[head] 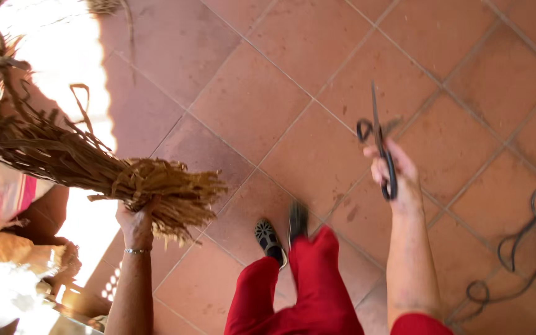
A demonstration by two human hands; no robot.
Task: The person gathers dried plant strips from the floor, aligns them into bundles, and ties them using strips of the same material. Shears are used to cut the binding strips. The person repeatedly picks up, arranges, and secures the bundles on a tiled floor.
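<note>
Terracotta tile floor (249,105), dark cord (522,248) coiled at right. Bundle of dried straw strips (94,167) clamped in left hand (136,224), fist closed. Black scissors (379,146) gripped in right hand (398,177), blades shut, pointing away. Risk: loose strips slipping out; tripping on cord.

Two hands show: the left hand (136,223) grips one bundle of dry straw-coloured strips (94,167), and the right hand (398,177) holds one pair of black scissors (381,146). There are two red trouser legs (299,291) and two dark shoes (280,232) on the tiled floor (268,93). One dark cord (525,242) lies looped on the tiles, and one thin bracelet (136,250) circles the left wrist.
</note>
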